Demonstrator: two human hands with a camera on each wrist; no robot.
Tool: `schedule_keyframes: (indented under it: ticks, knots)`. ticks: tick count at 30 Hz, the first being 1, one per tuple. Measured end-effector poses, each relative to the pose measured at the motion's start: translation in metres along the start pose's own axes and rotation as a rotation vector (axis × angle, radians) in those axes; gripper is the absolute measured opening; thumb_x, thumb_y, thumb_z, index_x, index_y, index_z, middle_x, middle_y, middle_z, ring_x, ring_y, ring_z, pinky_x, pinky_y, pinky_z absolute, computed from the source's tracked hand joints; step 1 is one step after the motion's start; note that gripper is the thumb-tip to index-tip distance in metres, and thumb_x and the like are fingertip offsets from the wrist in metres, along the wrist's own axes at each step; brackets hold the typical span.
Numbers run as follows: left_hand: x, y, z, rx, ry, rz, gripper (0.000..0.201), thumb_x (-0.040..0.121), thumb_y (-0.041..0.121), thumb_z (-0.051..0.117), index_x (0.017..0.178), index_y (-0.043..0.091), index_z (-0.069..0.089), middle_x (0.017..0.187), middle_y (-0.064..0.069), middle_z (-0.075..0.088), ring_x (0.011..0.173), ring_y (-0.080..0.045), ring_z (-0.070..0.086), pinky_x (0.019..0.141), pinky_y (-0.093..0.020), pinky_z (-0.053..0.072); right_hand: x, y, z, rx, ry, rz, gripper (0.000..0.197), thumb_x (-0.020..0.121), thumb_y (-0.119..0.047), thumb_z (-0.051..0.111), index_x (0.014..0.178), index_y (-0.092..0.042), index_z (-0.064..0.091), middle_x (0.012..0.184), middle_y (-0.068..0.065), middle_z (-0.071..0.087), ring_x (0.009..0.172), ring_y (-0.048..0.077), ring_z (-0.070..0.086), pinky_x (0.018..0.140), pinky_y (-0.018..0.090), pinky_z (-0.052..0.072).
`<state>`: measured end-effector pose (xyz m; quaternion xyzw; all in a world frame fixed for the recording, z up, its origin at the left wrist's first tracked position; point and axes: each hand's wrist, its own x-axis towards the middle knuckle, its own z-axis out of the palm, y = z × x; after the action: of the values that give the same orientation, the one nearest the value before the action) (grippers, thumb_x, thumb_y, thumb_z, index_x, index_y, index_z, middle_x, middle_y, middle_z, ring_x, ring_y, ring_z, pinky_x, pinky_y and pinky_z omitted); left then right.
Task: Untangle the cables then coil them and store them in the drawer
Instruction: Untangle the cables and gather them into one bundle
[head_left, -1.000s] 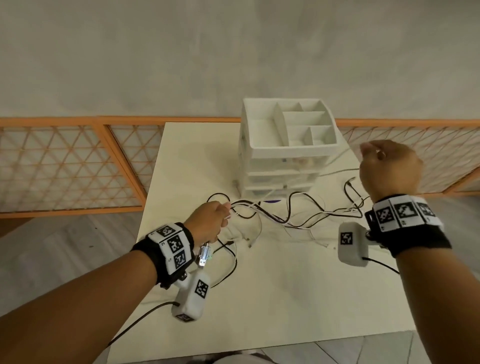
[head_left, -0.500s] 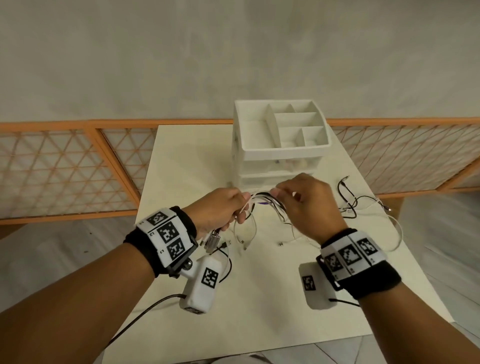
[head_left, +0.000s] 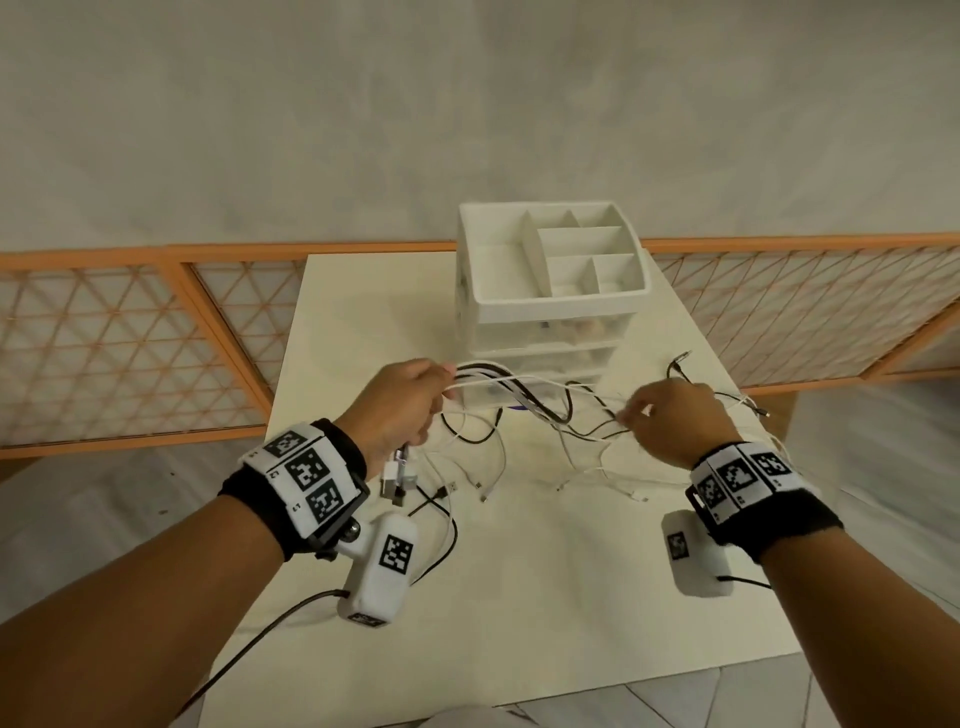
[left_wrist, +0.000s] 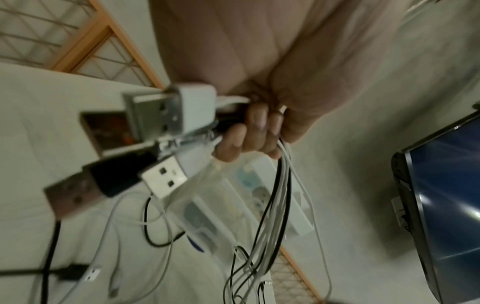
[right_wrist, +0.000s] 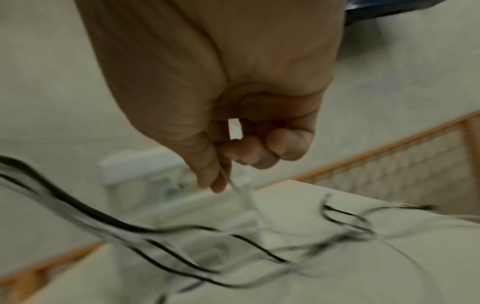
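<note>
A tangle of black and white cables (head_left: 540, 410) stretches above the cream table (head_left: 519, 597), in front of the white drawer unit (head_left: 550, 301). My left hand (head_left: 410, 400) grips a bundle of cables (left_wrist: 275, 185) in its fist, and several USB plugs (left_wrist: 161, 176) stick out below it. My right hand (head_left: 670, 415) pinches one thin white cable (right_wrist: 241, 195) between thumb and fingertip, to the right of the bundle. Loose cable ends (head_left: 483, 488) lie on the table under both hands. The drawers are closed.
An open tray with compartments (head_left: 571, 254) tops the drawer unit. An orange lattice railing (head_left: 130, 353) runs behind the table on both sides. A dark monitor (left_wrist: 446, 205) shows in the left wrist view. More cable (head_left: 685, 364) trails toward the table's right edge.
My right hand came in to the bundle beside the left hand, then moved right again, pinching a white cable and drawing it out. The left hand has kept its grip.
</note>
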<state>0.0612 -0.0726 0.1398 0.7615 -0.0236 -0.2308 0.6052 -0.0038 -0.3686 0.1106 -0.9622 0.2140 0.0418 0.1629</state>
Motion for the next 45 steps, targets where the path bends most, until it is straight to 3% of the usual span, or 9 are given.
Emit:
schedule_keyframes:
  ticks: [4, 10, 14, 21, 26, 33, 35, 40, 45]
  knots:
    - [0.003, 0.002, -0.019, 0.087, 0.05, 0.029, 0.036, 0.102, 0.036, 0.053, 0.085, 0.006, 0.064, 0.058, 0.004, 0.036, 0.049, -0.011, 0.027, 0.047, -0.025, 0.024, 0.012, 0.039, -0.008, 0.048, 0.004, 0.231, 0.029, 0.096, -0.039, 0.054, 0.091, -0.017, 0.071, 0.088, 0.012, 0.073, 0.083, 0.031, 0.07, 0.082, 0.038, 0.057]
    - [0.007, -0.018, -0.018, 0.252, 0.046, -0.004, 0.036, 0.1, 0.037, 0.055, 0.083, 0.007, 0.064, 0.066, -0.003, 0.037, 0.055, -0.017, 0.031, 0.049, -0.027, 0.029, 0.025, 0.036, -0.053, 0.46, 0.591, 0.008, 0.009, 0.09, -0.04, 0.063, 0.094, -0.033, 0.066, 0.113, 0.002, 0.071, 0.095, 0.024, 0.069, 0.088, 0.035, 0.055]
    - [0.008, -0.019, -0.019, 0.181, 0.12, 0.008, 0.036, 0.101, 0.035, 0.055, 0.085, 0.004, 0.063, 0.065, -0.003, 0.038, 0.053, -0.017, 0.03, 0.047, -0.026, 0.029, 0.03, 0.034, -0.06, 0.528, 0.763, -0.183, 0.035, 0.091, -0.031, 0.07, 0.124, -0.02, 0.063, 0.148, 0.001, 0.049, 0.087, 0.014, 0.065, 0.069, 0.004, 0.047]
    - [0.003, -0.014, -0.017, 0.122, 0.146, 0.02, 0.042, 0.103, 0.041, 0.047, 0.084, 0.008, 0.065, 0.058, 0.005, 0.04, 0.046, -0.012, 0.027, 0.043, -0.022, 0.024, 0.005, 0.03, 0.009, 0.056, -0.004, 0.141, 0.073, 0.085, -0.021, 0.065, 0.152, -0.029, 0.037, 0.123, 0.002, 0.068, 0.118, 0.029, 0.06, 0.103, 0.037, 0.046]
    - [-0.008, -0.007, 0.005, 0.363, -0.07, 0.211, 0.038, 0.103, 0.035, 0.048, 0.07, 0.021, 0.058, 0.048, 0.015, 0.048, 0.042, -0.003, 0.04, 0.048, -0.021, 0.03, -0.044, -0.056, 0.025, 0.355, -0.061, -0.367, 0.076, 0.077, -0.042, 0.08, 0.144, -0.042, 0.043, 0.096, -0.01, 0.058, 0.082, 0.007, 0.054, 0.082, 0.027, 0.047]
    - [-0.03, 0.013, -0.007, 0.382, -0.127, 0.439, 0.042, 0.098, 0.033, 0.058, 0.07, 0.001, 0.058, 0.051, 0.011, 0.037, 0.043, -0.004, 0.029, 0.046, -0.015, 0.027, -0.027, -0.044, 0.056, -0.044, -0.298, -0.116, 0.032, 0.084, -0.046, 0.067, 0.064, -0.023, 0.057, 0.082, 0.004, 0.064, 0.094, 0.03, 0.066, 0.072, 0.029, 0.045]
    - [-0.037, 0.007, -0.027, 0.459, -0.191, 0.334, 0.041, 0.098, 0.035, 0.058, 0.068, 0.009, 0.062, 0.047, 0.011, 0.037, 0.039, -0.006, 0.028, 0.042, -0.017, 0.028, -0.015, -0.009, 0.043, -0.13, -0.284, -0.032, 0.02, 0.085, -0.039, 0.07, 0.08, -0.02, 0.068, 0.094, 0.009, 0.07, 0.101, 0.032, 0.066, 0.075, 0.028, 0.044]
    - [-0.029, -0.058, -0.027, 0.862, -0.329, 0.036, 0.035, 0.101, 0.036, 0.053, 0.071, 0.023, 0.063, 0.065, -0.007, 0.062, 0.061, -0.014, 0.049, 0.062, -0.03, 0.042, 0.008, 0.005, 0.038, 0.255, 0.571, -0.152, 0.024, 0.081, -0.007, 0.075, 0.105, -0.011, 0.073, 0.087, 0.021, 0.071, 0.076, 0.04, 0.068, 0.071, 0.038, 0.052]
    - [-0.017, -0.097, -0.01, 0.778, -0.01, 0.009, 0.037, 0.099, 0.029, 0.056, 0.063, 0.024, 0.052, 0.067, -0.001, 0.057, 0.07, -0.022, 0.052, 0.058, -0.03, 0.034, -0.021, -0.018, 0.096, 0.072, -0.094, 0.037, 0.098, 0.082, -0.014, 0.069, 0.157, -0.034, 0.009, 0.12, 0.014, 0.061, 0.105, 0.037, 0.062, 0.084, 0.039, 0.05]
